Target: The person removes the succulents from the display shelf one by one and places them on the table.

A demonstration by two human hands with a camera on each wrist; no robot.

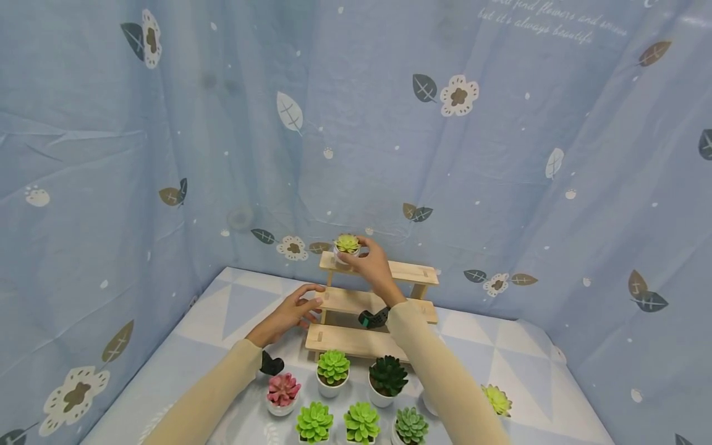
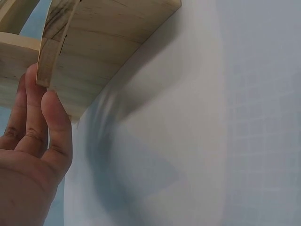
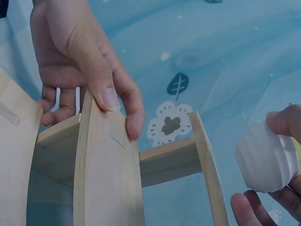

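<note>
Between its thumb and fingers, my right hand (image 1: 375, 266) holds a small yellow-green potted succulent (image 1: 347, 243) over the left end of the top shelf. Its ribbed white pot (image 3: 264, 157) is tilted in the right wrist view, apart from the wood there. A three-tier wooden plant stand (image 1: 346, 301) rises like steps against the curtain. My left hand (image 1: 289, 313) grips the left end of the middle shelf, thumb and index finger on the board (image 3: 113, 174). From below, the left wrist view shows its fingertips at the edge of a wooden side piece (image 2: 49, 56).
In front of the stand are a pink succulent (image 1: 283, 390), a dark green one (image 1: 387, 377) and several green ones, such as this potted succulent (image 1: 332, 369). A yellow-green succulent (image 1: 497, 400) lies right of my right sleeve. Patterned curtain (image 1: 356, 123) encloses the table (image 1: 206, 334).
</note>
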